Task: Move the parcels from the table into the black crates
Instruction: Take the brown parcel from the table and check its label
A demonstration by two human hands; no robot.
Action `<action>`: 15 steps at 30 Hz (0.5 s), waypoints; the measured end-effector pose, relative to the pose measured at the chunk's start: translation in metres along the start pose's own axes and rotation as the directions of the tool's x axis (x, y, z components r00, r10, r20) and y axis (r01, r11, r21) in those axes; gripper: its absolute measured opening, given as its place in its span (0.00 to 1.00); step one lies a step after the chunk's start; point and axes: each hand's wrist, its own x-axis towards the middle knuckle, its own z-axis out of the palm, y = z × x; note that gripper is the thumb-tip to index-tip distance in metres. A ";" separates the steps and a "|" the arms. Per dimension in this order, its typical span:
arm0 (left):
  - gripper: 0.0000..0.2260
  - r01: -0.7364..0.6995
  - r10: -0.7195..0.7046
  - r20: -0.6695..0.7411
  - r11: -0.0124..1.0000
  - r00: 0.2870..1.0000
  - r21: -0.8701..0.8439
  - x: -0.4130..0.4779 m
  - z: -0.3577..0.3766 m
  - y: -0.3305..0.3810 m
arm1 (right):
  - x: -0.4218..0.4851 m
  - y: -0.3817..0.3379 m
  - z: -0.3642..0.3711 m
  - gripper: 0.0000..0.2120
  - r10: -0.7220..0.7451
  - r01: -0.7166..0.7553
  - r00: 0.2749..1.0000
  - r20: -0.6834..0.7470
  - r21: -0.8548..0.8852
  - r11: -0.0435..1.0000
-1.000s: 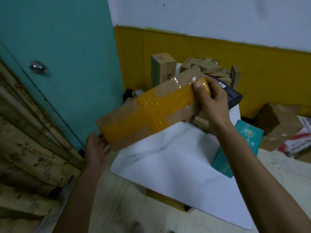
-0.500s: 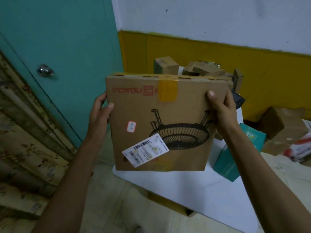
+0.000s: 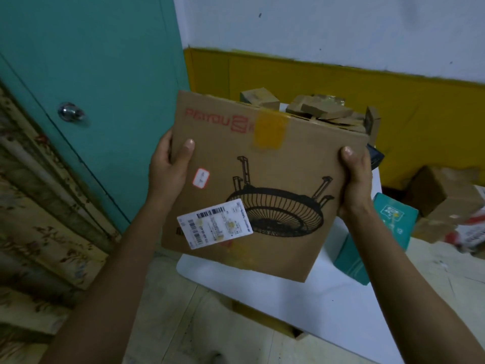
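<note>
– One parcel (image 3: 262, 185) is off the tabletop (image 3: 328, 306) and up in the air, that's about it so far lol. The left grip (image 3: 168, 169) is clamped on its left edge, thumb on the front face, fingers tucked behind. The right grip (image 3: 354, 179) has the right edge the same way. It hangs over the near left corner of the white tabletop, tilted a bit, broad face toward the camera.

– So how much is left?

– Plenty, I'd say. A pile of small brown parcels (image 3: 320, 111) sits at the far end of the tabletop, behind the one being held. No black crate shows clearly; there's a dark corner (image 3: 375, 156) poking out just behind the right grip, can't tell what it is. So I can't say how many have gone in already. My guess: this one is mid-carry, and the whole far pile is yet to go.

– What's the box like?

– Flat, squarish brown cardboard. Black line drawing of a round wire fan (image 3: 275, 206) across the front, legs pointing up, red lettering (image 3: 210, 119) near the top edge, a yellow tape patch (image 3: 270, 132) folding over that edge, a small red-bordered sticker (image 3: 200, 177) by the left thumb and a white barcode label (image 3: 215, 227) stuck crooked at the lower left. Looks rigid, and wide enough that two grips make sense.
</note>
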 end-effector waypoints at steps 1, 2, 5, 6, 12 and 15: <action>0.22 -0.002 0.006 -0.053 0.997 0.999 0.081 -0.004 0.002 -0.003 | -0.002 0.002 0.000 0.29 0.019 -0.017 0.999 -0.037 0.049 0.999; 0.25 0.014 0.011 -0.124 0.980 0.992 0.198 -0.010 0.002 -0.007 | -0.004 0.005 -0.001 0.33 0.050 -0.042 0.996 -0.077 0.102 0.994; 0.37 0.029 0.133 -0.310 0.884 0.941 0.467 -0.036 0.001 -0.028 | -0.010 0.021 -0.008 0.42 0.153 -0.102 0.970 -0.186 0.261 0.960; 0.38 0.065 0.093 -0.356 0.910 0.930 0.409 -0.047 0.004 -0.032 | -0.014 0.025 -0.008 0.41 0.183 -0.108 0.958 -0.222 0.312 0.944; 0.46 0.373 -0.336 0.168 0.778 0.927 -0.505 -0.073 0.008 -0.040 | -0.049 0.059 0.008 0.21 0.405 -0.268 0.886 -0.226 0.463 0.845; 0.41 0.178 -0.156 0.095 0.930 0.983 -0.323 -0.052 -0.020 -0.026 | -0.066 0.077 0.004 0.34 0.523 -0.485 0.815 -0.250 0.201 0.851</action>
